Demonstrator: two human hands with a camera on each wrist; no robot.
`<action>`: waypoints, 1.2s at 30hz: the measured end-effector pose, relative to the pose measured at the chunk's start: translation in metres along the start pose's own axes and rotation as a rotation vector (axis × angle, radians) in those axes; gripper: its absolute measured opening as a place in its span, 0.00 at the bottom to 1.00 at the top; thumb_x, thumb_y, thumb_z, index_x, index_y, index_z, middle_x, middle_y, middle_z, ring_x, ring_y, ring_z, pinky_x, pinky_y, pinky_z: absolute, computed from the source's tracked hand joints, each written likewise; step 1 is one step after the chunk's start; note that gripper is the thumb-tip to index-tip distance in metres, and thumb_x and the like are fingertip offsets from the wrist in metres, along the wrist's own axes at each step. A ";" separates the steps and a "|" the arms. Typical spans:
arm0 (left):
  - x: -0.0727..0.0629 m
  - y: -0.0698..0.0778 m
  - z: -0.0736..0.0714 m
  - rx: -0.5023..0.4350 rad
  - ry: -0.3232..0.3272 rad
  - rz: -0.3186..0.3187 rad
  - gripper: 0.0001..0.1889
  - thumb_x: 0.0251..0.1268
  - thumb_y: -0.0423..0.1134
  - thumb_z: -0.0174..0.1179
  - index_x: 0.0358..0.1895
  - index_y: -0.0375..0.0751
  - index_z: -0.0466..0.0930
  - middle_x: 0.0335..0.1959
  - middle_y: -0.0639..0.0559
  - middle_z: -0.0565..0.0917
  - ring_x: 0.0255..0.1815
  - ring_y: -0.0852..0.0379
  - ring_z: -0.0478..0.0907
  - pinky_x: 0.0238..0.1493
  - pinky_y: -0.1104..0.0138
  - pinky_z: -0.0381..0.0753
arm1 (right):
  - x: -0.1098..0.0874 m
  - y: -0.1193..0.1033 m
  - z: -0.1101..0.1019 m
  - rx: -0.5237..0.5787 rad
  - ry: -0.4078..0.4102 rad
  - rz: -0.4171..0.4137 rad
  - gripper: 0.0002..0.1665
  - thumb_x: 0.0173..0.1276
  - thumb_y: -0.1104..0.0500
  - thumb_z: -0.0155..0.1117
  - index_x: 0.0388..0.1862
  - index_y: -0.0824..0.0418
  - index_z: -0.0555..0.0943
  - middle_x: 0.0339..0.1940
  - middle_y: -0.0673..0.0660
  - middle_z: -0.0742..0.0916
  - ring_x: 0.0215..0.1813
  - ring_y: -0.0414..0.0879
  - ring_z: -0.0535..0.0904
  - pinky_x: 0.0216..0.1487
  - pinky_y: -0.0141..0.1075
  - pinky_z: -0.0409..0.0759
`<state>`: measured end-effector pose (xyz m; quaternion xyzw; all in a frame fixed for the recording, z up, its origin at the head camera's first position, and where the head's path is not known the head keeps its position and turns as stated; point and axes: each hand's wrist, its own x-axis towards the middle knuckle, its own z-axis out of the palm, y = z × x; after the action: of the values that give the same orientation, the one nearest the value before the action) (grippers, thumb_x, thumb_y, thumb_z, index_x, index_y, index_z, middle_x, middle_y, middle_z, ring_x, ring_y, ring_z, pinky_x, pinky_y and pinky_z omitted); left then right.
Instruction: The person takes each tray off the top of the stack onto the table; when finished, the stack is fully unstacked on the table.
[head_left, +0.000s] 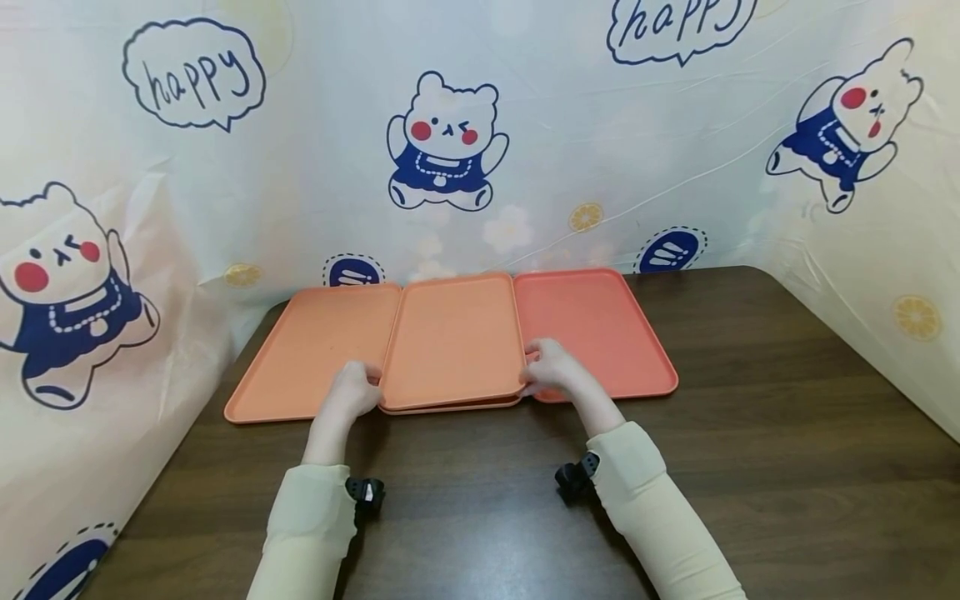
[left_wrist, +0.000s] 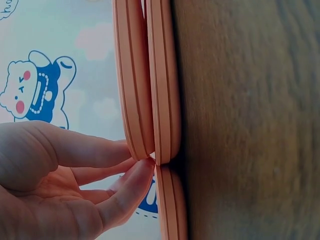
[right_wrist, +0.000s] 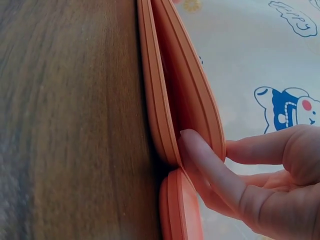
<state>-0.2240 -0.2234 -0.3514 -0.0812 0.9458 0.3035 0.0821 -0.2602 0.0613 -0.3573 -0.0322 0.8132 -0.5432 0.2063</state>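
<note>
Two orange trays lie stacked in the middle of a row, the upper tray (head_left: 453,337) over the lower tray (right_wrist: 156,90). My left hand (head_left: 352,390) pinches the near left corner of the upper one between thumb and fingers. On the other side my right hand (head_left: 552,367) grips its near right corner, thumb (right_wrist: 200,150) under the rim and a finger on top. A wedge-shaped gap shows between the two trays in the right wrist view, wider at my right hand; on the left their rims sit close together.
Another orange tray (head_left: 322,350) lies flat on the left, and a coral-red tray (head_left: 600,333) on the right, both against the stack. They rest on a dark wooden table (head_left: 465,500). A patterned cloth (head_left: 555,142) hangs behind the table's far edge.
</note>
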 end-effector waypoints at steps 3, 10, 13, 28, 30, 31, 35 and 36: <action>0.000 0.000 0.000 0.008 0.009 0.009 0.23 0.53 0.25 0.57 0.56 0.22 0.72 0.52 0.30 0.77 0.52 0.39 0.74 0.53 0.53 0.76 | 0.001 0.001 0.000 0.012 -0.011 -0.006 0.37 0.61 0.76 0.53 0.68 0.77 0.54 0.57 0.76 0.71 0.39 0.57 0.84 0.43 0.41 0.84; 0.000 -0.002 -0.001 -0.010 -0.009 -0.005 0.23 0.55 0.24 0.55 0.57 0.22 0.71 0.53 0.29 0.76 0.53 0.39 0.73 0.55 0.52 0.75 | 0.001 0.002 0.002 -0.013 -0.013 -0.012 0.22 0.62 0.74 0.54 0.56 0.81 0.67 0.47 0.71 0.78 0.42 0.57 0.85 0.44 0.41 0.84; 0.000 -0.002 -0.001 -0.005 -0.012 -0.012 0.23 0.55 0.24 0.54 0.57 0.22 0.71 0.53 0.30 0.76 0.52 0.40 0.73 0.55 0.52 0.75 | 0.002 0.003 0.003 -0.021 -0.018 -0.016 0.16 0.63 0.73 0.54 0.49 0.79 0.70 0.36 0.64 0.79 0.38 0.54 0.85 0.43 0.41 0.84; 0.000 -0.002 -0.002 0.050 -0.014 -0.014 0.21 0.55 0.23 0.52 0.56 0.23 0.72 0.51 0.31 0.77 0.47 0.42 0.73 0.53 0.53 0.76 | 0.002 0.002 0.001 0.020 -0.056 0.021 0.15 0.66 0.70 0.53 0.51 0.76 0.70 0.38 0.62 0.77 0.31 0.44 0.82 0.44 0.39 0.83; 0.001 -0.002 -0.002 0.053 -0.010 -0.012 0.21 0.55 0.24 0.51 0.55 0.23 0.72 0.51 0.31 0.77 0.47 0.42 0.74 0.53 0.53 0.76 | 0.003 0.002 0.000 0.029 -0.058 0.031 0.12 0.66 0.71 0.52 0.48 0.76 0.70 0.38 0.62 0.76 0.33 0.45 0.83 0.43 0.37 0.84; 0.001 -0.002 -0.002 0.052 -0.008 -0.011 0.21 0.55 0.24 0.51 0.55 0.23 0.72 0.51 0.31 0.77 0.47 0.42 0.74 0.53 0.53 0.76 | 0.004 0.003 0.000 0.039 -0.059 0.040 0.12 0.66 0.72 0.52 0.47 0.75 0.70 0.38 0.63 0.76 0.34 0.46 0.83 0.42 0.37 0.84; 0.001 -0.002 -0.001 0.047 -0.002 0.000 0.21 0.55 0.24 0.50 0.54 0.24 0.74 0.50 0.32 0.78 0.47 0.43 0.74 0.51 0.54 0.76 | 0.006 0.004 0.000 0.072 -0.065 0.064 0.14 0.65 0.73 0.50 0.49 0.77 0.68 0.42 0.65 0.75 0.38 0.50 0.83 0.43 0.37 0.84; 0.001 -0.002 -0.002 0.050 0.000 0.007 0.20 0.55 0.24 0.49 0.53 0.24 0.74 0.49 0.32 0.79 0.47 0.43 0.75 0.50 0.54 0.77 | 0.007 0.005 0.000 0.080 -0.070 0.063 0.16 0.66 0.73 0.49 0.52 0.77 0.68 0.44 0.66 0.74 0.39 0.51 0.83 0.43 0.38 0.84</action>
<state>-0.2250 -0.2260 -0.3515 -0.0760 0.9534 0.2800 0.0832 -0.2656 0.0617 -0.3632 -0.0171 0.7837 -0.5671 0.2529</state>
